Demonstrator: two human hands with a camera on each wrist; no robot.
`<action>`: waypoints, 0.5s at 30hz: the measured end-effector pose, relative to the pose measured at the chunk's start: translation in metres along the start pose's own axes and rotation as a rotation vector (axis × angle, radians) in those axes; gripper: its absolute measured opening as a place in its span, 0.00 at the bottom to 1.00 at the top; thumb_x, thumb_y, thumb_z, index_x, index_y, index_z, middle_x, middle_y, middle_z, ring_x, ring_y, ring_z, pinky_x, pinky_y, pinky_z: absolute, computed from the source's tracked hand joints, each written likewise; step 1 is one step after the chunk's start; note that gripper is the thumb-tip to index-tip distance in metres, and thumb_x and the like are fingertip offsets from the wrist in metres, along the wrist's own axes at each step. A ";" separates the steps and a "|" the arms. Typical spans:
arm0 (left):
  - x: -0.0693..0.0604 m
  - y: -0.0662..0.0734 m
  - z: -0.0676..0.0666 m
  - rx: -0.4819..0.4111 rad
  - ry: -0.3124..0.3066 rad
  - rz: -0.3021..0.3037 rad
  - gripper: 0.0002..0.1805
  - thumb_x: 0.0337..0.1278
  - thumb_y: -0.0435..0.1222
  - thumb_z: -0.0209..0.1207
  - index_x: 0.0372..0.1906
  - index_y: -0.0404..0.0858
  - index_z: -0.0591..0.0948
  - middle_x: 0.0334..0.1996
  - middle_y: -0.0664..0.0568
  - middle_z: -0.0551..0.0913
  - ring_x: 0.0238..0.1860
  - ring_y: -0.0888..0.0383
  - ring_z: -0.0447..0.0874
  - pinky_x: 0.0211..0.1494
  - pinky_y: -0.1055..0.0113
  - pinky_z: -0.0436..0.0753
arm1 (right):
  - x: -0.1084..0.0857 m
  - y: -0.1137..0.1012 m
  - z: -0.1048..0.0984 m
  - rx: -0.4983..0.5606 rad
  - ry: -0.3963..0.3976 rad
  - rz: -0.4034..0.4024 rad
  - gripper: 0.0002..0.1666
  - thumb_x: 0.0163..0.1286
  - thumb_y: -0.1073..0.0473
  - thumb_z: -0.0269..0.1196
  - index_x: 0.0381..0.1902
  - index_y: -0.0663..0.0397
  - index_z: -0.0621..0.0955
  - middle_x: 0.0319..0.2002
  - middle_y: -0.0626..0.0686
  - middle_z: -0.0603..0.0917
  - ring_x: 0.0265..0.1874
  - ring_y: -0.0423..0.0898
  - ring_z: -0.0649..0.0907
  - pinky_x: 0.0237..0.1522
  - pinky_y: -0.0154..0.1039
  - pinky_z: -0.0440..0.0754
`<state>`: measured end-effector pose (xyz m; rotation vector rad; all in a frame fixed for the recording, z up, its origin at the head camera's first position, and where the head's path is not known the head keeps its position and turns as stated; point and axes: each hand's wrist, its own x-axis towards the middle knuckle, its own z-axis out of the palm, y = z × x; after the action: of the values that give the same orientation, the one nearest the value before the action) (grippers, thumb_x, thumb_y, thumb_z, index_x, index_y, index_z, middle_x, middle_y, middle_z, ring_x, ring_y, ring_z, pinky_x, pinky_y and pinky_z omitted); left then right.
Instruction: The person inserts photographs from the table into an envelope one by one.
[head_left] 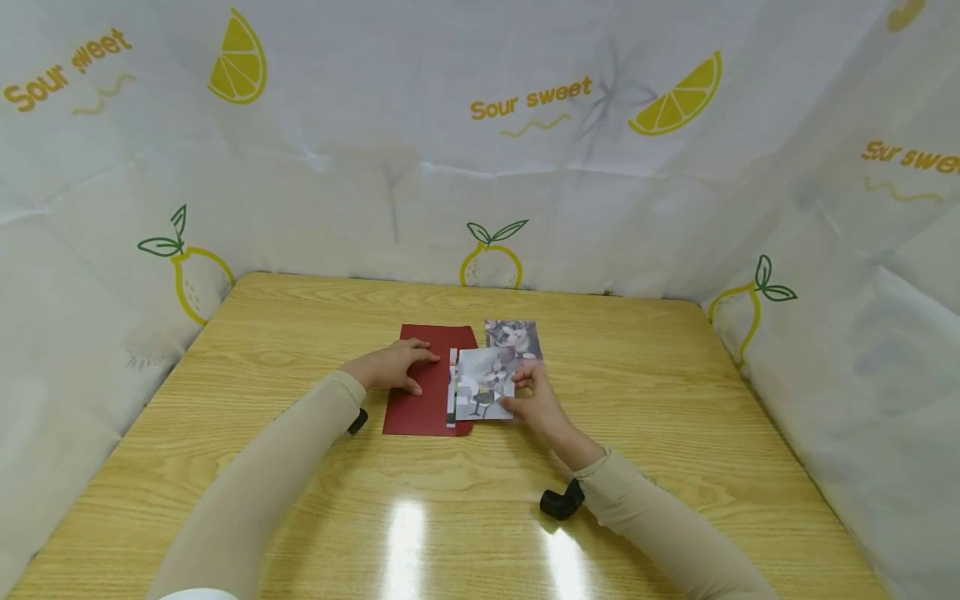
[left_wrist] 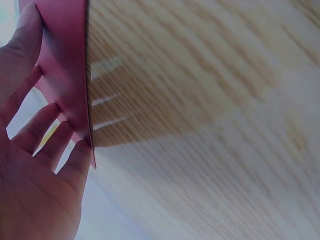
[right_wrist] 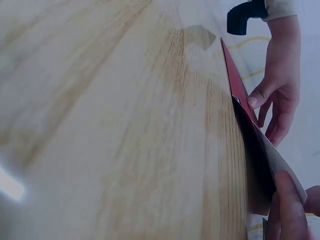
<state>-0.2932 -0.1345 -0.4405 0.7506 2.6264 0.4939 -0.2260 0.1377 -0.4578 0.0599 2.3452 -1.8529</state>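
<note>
One flat red paper envelope (head_left: 433,398) on one wood-grain counter (head_left: 660,392), beneath one left hand (head_left: 390,367), fingers spread. One front grey-printed rectangular card (head_left: 480,385), overlapping the envelope's right side, pinched by one right hand (head_left: 538,404); one rear grey-printed card (head_left: 512,335).

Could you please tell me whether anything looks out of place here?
Nothing looks spilled or damaged; only the far picture card lies out of line with the front card that the right hand pinches.

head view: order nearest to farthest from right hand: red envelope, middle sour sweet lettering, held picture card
1. Held picture card: in the right hand
2. Red envelope: left, under the left hand
3. Middle sour sweet lettering: up on the back cloth
</note>
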 end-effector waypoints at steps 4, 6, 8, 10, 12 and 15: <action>-0.001 0.000 -0.001 0.000 -0.001 -0.001 0.35 0.56 0.41 0.67 0.69 0.42 0.70 0.74 0.42 0.57 0.74 0.41 0.53 0.70 0.53 0.68 | -0.001 0.002 0.001 0.001 -0.012 0.027 0.22 0.60 0.76 0.63 0.49 0.64 0.67 0.44 0.58 0.67 0.29 0.43 0.71 0.20 0.31 0.75; -0.001 0.001 -0.001 0.001 -0.002 0.000 0.35 0.56 0.40 0.67 0.69 0.42 0.70 0.74 0.42 0.57 0.74 0.41 0.52 0.70 0.53 0.68 | -0.001 0.003 0.002 -0.002 -0.014 0.034 0.22 0.60 0.75 0.63 0.49 0.64 0.67 0.44 0.58 0.67 0.30 0.44 0.71 0.21 0.31 0.75; -0.002 0.001 -0.002 0.000 -0.002 -0.002 0.35 0.56 0.40 0.67 0.69 0.42 0.70 0.74 0.41 0.57 0.74 0.40 0.52 0.70 0.52 0.68 | -0.001 0.003 0.003 -0.007 -0.013 0.042 0.23 0.60 0.75 0.63 0.50 0.63 0.67 0.44 0.58 0.67 0.31 0.44 0.71 0.22 0.31 0.75; -0.002 0.001 -0.002 -0.003 -0.002 -0.002 0.35 0.55 0.40 0.67 0.69 0.42 0.70 0.74 0.41 0.57 0.74 0.40 0.52 0.70 0.52 0.68 | -0.001 0.002 0.003 -0.016 -0.012 0.046 0.23 0.61 0.75 0.63 0.50 0.62 0.67 0.45 0.58 0.68 0.32 0.45 0.72 0.23 0.31 0.75; -0.002 0.001 -0.003 -0.005 -0.001 -0.002 0.35 0.55 0.40 0.67 0.69 0.42 0.70 0.74 0.41 0.57 0.74 0.40 0.53 0.70 0.52 0.68 | 0.000 0.002 0.004 -0.022 -0.013 0.046 0.22 0.61 0.74 0.63 0.50 0.62 0.67 0.46 0.59 0.68 0.33 0.45 0.72 0.23 0.31 0.75; -0.002 0.001 -0.003 -0.014 -0.004 -0.011 0.35 0.55 0.40 0.67 0.69 0.42 0.70 0.74 0.42 0.56 0.74 0.40 0.52 0.70 0.52 0.68 | -0.001 0.002 0.004 -0.025 -0.018 0.045 0.22 0.61 0.74 0.63 0.50 0.62 0.67 0.46 0.59 0.68 0.33 0.45 0.72 0.23 0.31 0.76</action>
<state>-0.2918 -0.1352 -0.4370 0.7314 2.6195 0.5070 -0.2250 0.1346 -0.4601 0.0911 2.3350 -1.7954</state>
